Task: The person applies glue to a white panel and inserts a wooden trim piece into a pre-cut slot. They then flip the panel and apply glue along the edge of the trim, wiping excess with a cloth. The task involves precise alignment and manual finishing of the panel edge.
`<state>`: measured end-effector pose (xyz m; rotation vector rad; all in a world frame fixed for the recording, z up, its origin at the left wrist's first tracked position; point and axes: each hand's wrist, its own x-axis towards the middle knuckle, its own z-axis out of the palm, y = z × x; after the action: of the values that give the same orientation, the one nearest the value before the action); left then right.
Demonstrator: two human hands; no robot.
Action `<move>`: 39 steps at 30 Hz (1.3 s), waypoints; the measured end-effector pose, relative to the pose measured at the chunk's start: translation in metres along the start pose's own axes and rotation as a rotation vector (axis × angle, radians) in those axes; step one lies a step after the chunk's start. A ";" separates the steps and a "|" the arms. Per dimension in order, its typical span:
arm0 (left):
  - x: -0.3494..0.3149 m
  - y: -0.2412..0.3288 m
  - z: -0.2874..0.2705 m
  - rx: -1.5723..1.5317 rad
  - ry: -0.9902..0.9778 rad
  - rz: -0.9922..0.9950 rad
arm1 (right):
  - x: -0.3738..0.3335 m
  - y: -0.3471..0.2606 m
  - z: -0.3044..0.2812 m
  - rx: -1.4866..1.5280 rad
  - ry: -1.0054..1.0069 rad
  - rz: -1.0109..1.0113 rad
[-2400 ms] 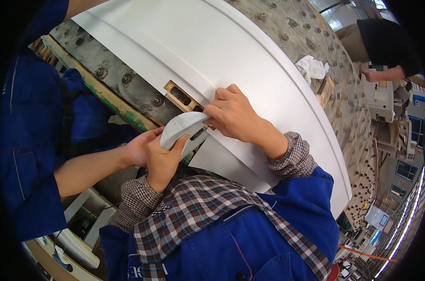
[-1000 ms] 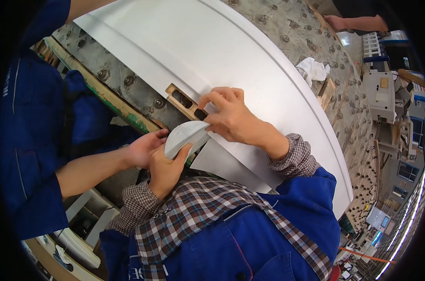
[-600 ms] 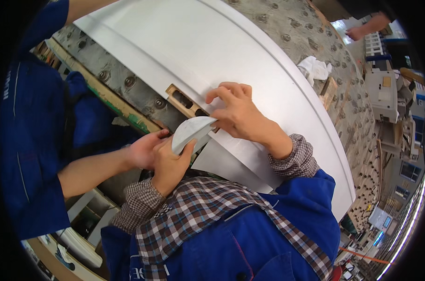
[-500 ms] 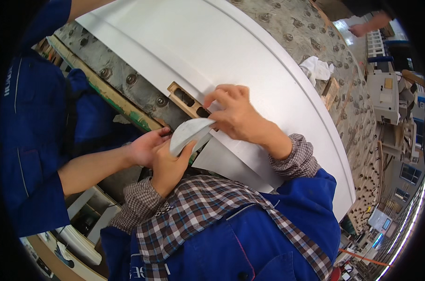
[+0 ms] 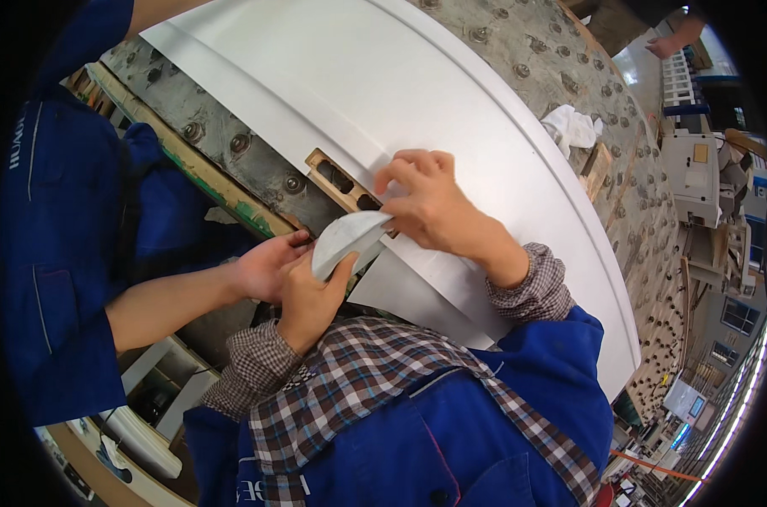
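Observation:
A pale grey, round-edged piece (image 5: 350, 237), which looks like a roll of tape, is gripped by my left hand (image 5: 309, 296), its thumb pressed on the near face. My right hand (image 5: 434, 207) pinches the far right edge of that piece between thumb and finger, its other fingers curled above a white panel (image 5: 358, 101). Close by, a bare-wood recess with openings (image 5: 337, 184) is cut into the panel's edge. Another person's hand (image 5: 261, 269) comes in from the left, right beside my left hand; whether it touches the piece is hidden.
The panel lies on a worn metal table (image 5: 265, 156) studded with round rollers. A white cloth (image 5: 572, 128) and a wood block (image 5: 596, 167) sit beyond its far edge. A co-worker in blue (image 5: 71, 253) stands at the left. A green-edged rail (image 5: 223, 198) borders the table.
Both hands and the grey piece have shifted very slightly to the right in view. The grip of each hand looks the same.

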<state>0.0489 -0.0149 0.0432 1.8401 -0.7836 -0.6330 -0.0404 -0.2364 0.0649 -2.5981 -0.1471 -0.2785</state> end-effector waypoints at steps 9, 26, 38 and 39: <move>-0.006 0.000 0.001 -0.017 0.058 0.028 | 0.003 -0.006 0.004 0.014 -0.001 -0.001; -0.002 0.000 -0.006 -0.022 0.079 -0.087 | 0.007 -0.005 0.006 -0.001 0.025 0.011; 0.001 -0.004 0.004 -0.050 0.071 -0.003 | 0.002 -0.002 0.003 -0.046 0.021 0.047; -0.002 -0.007 0.001 -0.061 0.072 -0.012 | 0.003 -0.003 0.005 -0.032 0.015 0.025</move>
<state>0.0481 -0.0118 0.0364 1.8029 -0.6996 -0.5891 -0.0373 -0.2308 0.0634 -2.6267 -0.1053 -0.2928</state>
